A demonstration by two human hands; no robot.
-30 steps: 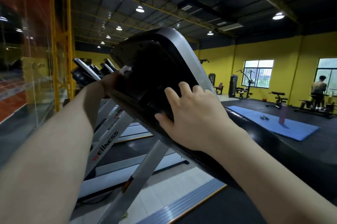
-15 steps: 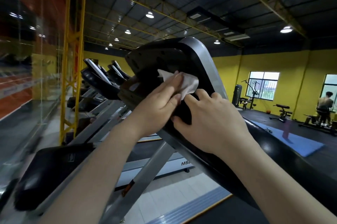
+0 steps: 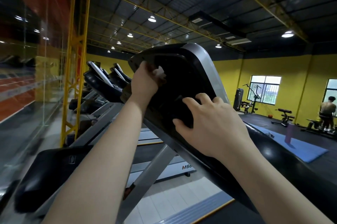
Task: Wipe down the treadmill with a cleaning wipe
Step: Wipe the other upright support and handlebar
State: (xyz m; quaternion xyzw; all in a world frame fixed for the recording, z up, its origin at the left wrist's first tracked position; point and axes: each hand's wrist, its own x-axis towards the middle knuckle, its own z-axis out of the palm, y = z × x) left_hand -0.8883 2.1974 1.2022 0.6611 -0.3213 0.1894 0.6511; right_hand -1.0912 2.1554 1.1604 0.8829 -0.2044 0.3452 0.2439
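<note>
The white cleaning wipe [image 3: 160,72] sits bunched under the left hand [image 3: 145,82], whose fingers curl around it and press it against the upper part of the treadmill console [image 3: 184,77], near its top left edge. The right hand [image 3: 209,123] rests lower on the console's dark face, fingers spread and bent, holding nothing. More treadmills [image 3: 102,81] stand in a row beyond; a blue mat [image 3: 300,149] lies on the floor at right.
</note>
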